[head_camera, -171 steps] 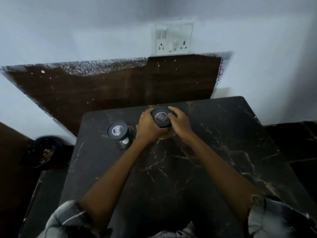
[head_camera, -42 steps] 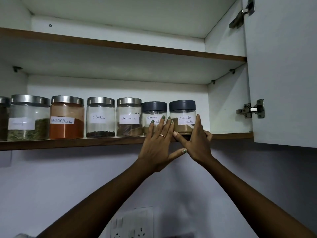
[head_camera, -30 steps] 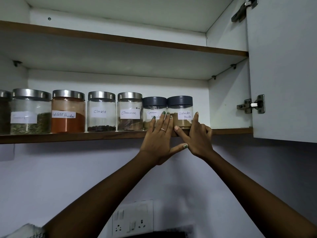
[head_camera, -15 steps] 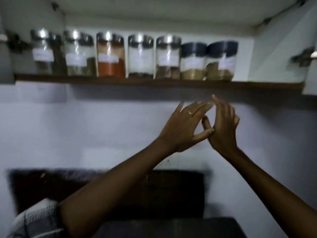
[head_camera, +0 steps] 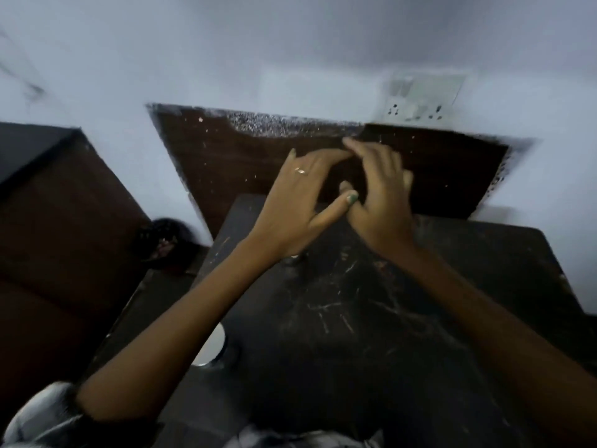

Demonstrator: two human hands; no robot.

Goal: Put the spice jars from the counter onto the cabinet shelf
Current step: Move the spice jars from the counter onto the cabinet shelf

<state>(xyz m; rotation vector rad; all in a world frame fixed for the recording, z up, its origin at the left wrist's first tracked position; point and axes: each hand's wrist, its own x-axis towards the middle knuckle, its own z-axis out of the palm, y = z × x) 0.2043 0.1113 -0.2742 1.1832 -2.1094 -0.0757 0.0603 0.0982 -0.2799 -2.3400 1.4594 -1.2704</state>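
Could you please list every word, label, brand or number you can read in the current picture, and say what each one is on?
No text can be read in this picture.
Switch and socket plate on the wall: only blurred switches and socket holes, no lettering visible.
Jar on the counter, beneath the left forearm: mostly hidden, no label in view.
Left hand and right hand: hold nothing that bears text.

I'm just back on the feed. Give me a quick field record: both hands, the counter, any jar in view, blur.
left hand: open, fingers spread, holds nothing, ring on one finger
right hand: open, holds nothing, next to the left hand
counter: dark marble, below both hands
jar: only a pale round lid shows beside the left forearm, rest hidden
wall socket: on the white wall above the counter
blur: strong, fine detail unreadable
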